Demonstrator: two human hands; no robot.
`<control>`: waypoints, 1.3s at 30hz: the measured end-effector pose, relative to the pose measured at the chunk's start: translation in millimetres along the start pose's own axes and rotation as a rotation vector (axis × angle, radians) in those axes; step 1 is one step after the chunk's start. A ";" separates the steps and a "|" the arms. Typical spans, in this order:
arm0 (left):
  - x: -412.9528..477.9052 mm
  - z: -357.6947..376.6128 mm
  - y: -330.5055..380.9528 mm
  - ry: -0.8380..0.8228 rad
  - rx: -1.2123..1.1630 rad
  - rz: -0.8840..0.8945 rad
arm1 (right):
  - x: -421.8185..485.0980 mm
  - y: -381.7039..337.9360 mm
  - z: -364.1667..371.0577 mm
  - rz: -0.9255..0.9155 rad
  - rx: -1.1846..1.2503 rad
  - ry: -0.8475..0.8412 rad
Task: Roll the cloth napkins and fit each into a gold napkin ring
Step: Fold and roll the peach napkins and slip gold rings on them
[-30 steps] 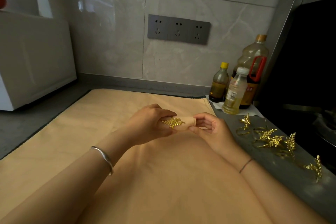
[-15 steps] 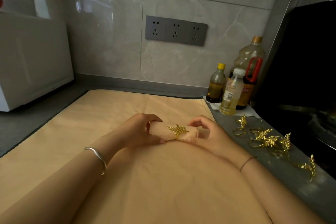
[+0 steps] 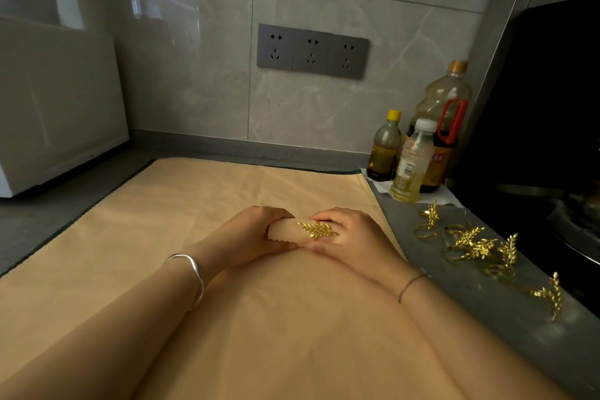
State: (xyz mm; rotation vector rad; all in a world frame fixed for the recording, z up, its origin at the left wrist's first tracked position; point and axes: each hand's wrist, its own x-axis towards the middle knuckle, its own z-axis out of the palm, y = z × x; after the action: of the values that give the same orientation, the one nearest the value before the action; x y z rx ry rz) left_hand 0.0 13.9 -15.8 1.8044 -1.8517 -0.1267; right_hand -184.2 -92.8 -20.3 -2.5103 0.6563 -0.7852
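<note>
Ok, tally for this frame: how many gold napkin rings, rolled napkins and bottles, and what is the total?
gold napkin rings: 6, namely the ring on the roll plus 5 loose rings on the counter, counted by leaf sprigs since they overlap
rolled napkin: 1
bottles: 3
total: 10

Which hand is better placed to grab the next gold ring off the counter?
Probably the right hand. The spare rings lie on the grey counter on its side, while the left hand would have to cross over the rolled napkin that both hands hold.
</note>
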 end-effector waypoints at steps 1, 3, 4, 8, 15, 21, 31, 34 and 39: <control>0.1 -0.4 -0.2 -0.003 -0.005 0.001 | -0.1 0.0 0.1 0.004 -0.003 -0.002; -0.3 -3.0 -2.1 -0.001 -0.016 -0.008 | -1.7 2.0 -3.6 0.023 0.022 0.006; -0.5 -5.0 -4.3 0.006 -0.034 -0.021 | -3.0 4.7 -7.4 0.038 0.055 0.027; -2.9 -10.3 -15.4 0.055 -0.240 -0.102 | -9.0 14.8 -22.4 0.158 0.095 0.201; -1.7 -1.9 -16.7 0.070 -0.353 -0.122 | -7.9 13.7 -8.6 0.305 0.108 0.208; -1.5 -1.9 -14.1 0.050 -0.397 -0.162 | -11.6 13.2 -11.4 0.373 0.280 0.148; -1.3 -5.4 -13.6 0.026 -0.381 -0.165 | -14.6 19.9 -17.6 0.329 0.224 0.121; -3.5 -5.8 -11.4 0.019 -0.428 -0.132 | -12.0 16.3 -22.1 0.377 0.193 0.134; -2.1 -3.7 -6.5 -0.051 -0.298 -0.061 | -8.4 10.1 -11.9 0.229 0.320 -0.035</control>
State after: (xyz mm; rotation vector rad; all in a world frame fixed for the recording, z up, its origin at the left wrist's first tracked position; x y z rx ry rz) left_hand 7.4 16.4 -16.1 1.6624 -1.7085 -0.4506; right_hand -200.7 -99.2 -20.2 -2.1125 0.7271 -0.6997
